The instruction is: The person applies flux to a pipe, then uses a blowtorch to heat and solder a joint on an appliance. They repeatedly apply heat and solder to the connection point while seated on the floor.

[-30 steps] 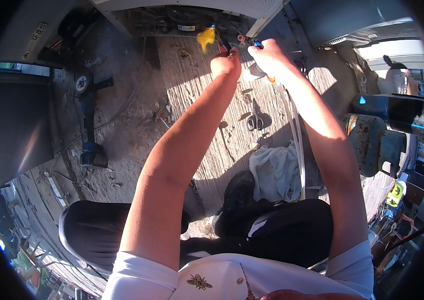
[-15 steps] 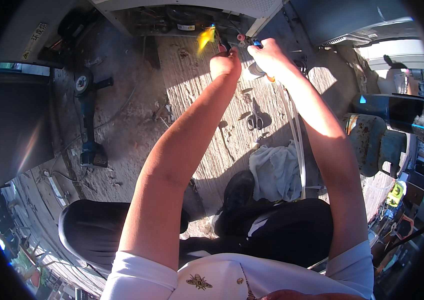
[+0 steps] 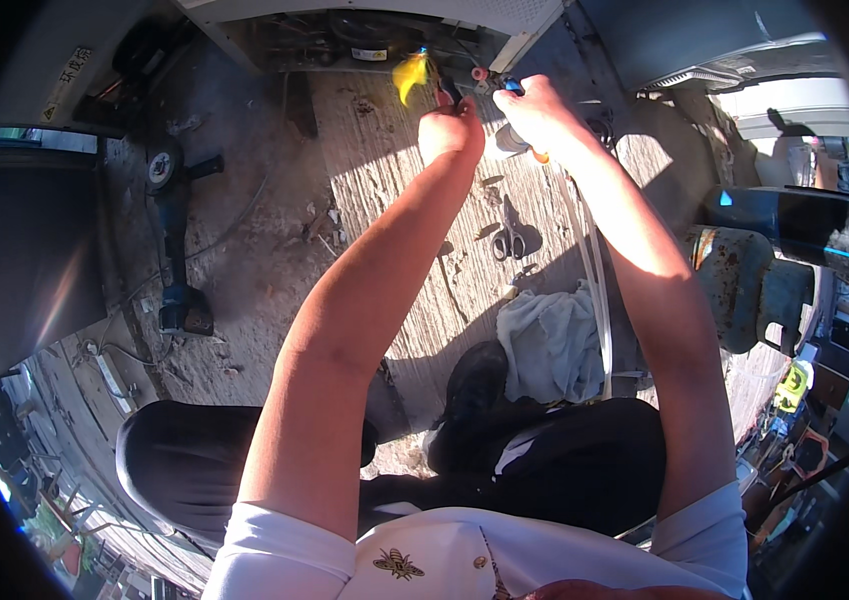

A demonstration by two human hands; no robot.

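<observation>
At the open base of a light-coloured appliance (image 3: 365,18), my left hand (image 3: 448,132) is closed around a tool with red-and-black handles (image 3: 447,95), which looks like pliers. Beside its tip a bright yellow, flame-like patch (image 3: 411,78) shows, with a small blue glint above. My right hand (image 3: 537,110) grips a gas torch (image 3: 513,86) with a blue part and a reddish knob. Pale hoses (image 3: 590,250) run back under my right forearm. A white cylindrical object (image 3: 511,139) stands partly hidden between my hands. The torch's tip is hard to make out.
Black-handled scissors (image 3: 509,240) and a pale cloth (image 3: 551,340) lie on the worn boards before me. To the left rests a cordless angle grinder (image 3: 173,235). A rusty metal cylinder (image 3: 735,285) lies at the right. Dark cabinets (image 3: 30,260) flank the workspace.
The yellow patch has changed shape, looking broader now. Both hands keep their grips and have hardly moved.
</observation>
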